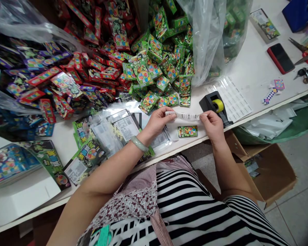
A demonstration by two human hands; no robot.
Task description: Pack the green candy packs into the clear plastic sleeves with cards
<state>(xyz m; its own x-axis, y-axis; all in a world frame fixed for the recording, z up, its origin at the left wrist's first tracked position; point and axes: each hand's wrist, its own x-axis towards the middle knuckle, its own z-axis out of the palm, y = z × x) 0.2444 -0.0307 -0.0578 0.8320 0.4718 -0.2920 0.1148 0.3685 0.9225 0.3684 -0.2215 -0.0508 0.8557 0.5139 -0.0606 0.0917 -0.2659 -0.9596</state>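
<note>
A strip of round printed stickers [187,116] is stretched between my two hands, just above the table edge. My left hand [159,119], below a pale green bangle, pinches the strip's left end. At the other end, my right hand [212,123] grips it between thumb and fingers. Directly below the strip lies a small green candy box [188,131], flat on the white table. Beside my right hand stands a black tape dispenser [213,104] with a yellow core. Clear plastic bags with printed cards [123,126] lie by my left forearm.
Piles of green boxes [154,68], red boxes [102,68] and purple boxes [36,58] cover the back and left. A sticker sheet [236,99], red phone [280,58] and scissors [305,51] lie right. A white display carton [28,191] sits left; a cardboard box [274,171] stands below.
</note>
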